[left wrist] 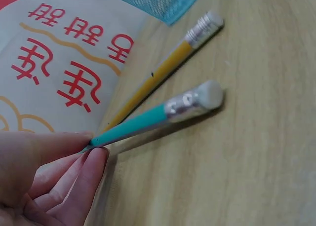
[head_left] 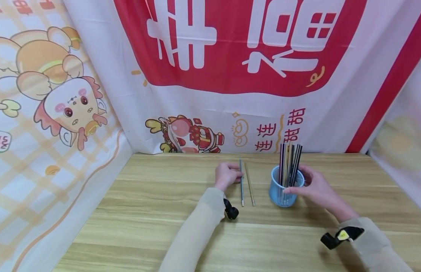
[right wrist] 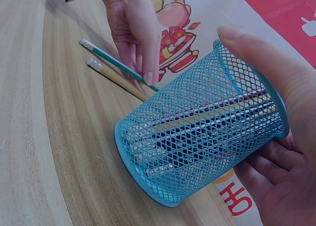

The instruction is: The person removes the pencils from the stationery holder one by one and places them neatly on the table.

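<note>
Between its thumb and fingertips my left hand (head_left: 227,175) pinches a teal pencil (left wrist: 136,123) with a white eraser end. Parallel to it on the table lies a yellow pencil (head_left: 249,185), just to the right. My right hand (head_left: 310,187) grips a light-blue mesh pencil cup (right wrist: 197,132) around its upper part, thumb on the near side in the head view. Several pencils (head_left: 290,162) stand in the cup, mostly dark with a yellowish one among them; their lower ends show through the mesh in the right wrist view.
A wood-grain table (head_left: 146,234) carries all of this. Behind it hangs a white and red printed cloth (head_left: 237,83), its lower edge meeting the table's back. Another printed cloth (head_left: 95,170) hangs at the left side.
</note>
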`<state>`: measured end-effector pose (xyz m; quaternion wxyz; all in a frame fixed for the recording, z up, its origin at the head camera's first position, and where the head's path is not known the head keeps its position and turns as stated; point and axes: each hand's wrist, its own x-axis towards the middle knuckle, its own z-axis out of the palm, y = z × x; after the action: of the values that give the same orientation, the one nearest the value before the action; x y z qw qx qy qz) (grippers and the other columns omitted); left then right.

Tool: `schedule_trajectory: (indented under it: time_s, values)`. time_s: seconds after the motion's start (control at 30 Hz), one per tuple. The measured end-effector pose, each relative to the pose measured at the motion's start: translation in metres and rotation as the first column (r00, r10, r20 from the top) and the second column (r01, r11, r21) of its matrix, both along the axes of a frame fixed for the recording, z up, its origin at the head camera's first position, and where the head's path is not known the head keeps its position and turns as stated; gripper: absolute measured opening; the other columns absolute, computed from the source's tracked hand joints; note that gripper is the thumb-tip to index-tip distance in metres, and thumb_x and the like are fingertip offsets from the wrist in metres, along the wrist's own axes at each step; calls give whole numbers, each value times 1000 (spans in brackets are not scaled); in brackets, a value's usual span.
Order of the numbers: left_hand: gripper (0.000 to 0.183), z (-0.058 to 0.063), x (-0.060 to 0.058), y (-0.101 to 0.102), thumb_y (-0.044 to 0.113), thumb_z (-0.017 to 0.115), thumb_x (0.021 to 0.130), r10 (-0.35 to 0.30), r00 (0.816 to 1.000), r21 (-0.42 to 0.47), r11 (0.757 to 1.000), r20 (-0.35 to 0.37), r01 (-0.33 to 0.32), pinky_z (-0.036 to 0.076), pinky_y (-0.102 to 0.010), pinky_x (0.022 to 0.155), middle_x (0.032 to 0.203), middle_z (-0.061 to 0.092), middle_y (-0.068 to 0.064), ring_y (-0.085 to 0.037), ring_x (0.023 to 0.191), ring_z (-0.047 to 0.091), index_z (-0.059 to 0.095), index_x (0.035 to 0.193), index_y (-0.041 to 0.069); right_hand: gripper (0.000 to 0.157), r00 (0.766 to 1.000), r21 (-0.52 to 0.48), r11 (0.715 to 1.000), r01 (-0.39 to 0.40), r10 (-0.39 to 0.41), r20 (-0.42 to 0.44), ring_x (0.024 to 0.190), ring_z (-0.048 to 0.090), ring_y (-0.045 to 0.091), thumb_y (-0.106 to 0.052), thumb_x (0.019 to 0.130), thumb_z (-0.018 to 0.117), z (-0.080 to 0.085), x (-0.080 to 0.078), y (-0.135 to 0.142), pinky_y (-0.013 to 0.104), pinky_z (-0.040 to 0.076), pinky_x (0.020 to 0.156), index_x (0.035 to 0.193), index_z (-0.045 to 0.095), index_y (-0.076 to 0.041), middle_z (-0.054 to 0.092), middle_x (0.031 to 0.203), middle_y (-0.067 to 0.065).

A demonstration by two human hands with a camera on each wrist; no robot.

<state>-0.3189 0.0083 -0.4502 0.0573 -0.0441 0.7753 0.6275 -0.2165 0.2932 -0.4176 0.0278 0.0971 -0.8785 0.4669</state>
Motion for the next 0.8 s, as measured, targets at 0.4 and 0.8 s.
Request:
schedule_trajectory:
  time_s: [0.4, 0.8]
  values:
    - [29, 4, 0, 5, -7, 82, 81, 44, 997, -80, 996, 56, -40, 61, -27, 62, 86, 68, -8, -19, 67, 72, 74, 108, -2, 93, 1000, -4, 1000, 2, -2, -7, 126, 52, 42, -30, 83, 88, 1, 2, -2, 58, 43, 106, 152, 35, 4, 50, 144, 28]
    - [29, 5, 2, 9, -5, 84, 78, 58, 997, -153, 987, 50, -50, 59, -23, 55, 81, 69, -7, -17, 62, 71, 75, 105, -1, 90, 1000, 3, 1000, 4, -4, -6, 123, 54, 37, -30, 84, 87, 2, 3, -2, 39, 48, 101, 151, 38, 2, 52, 142, 26]
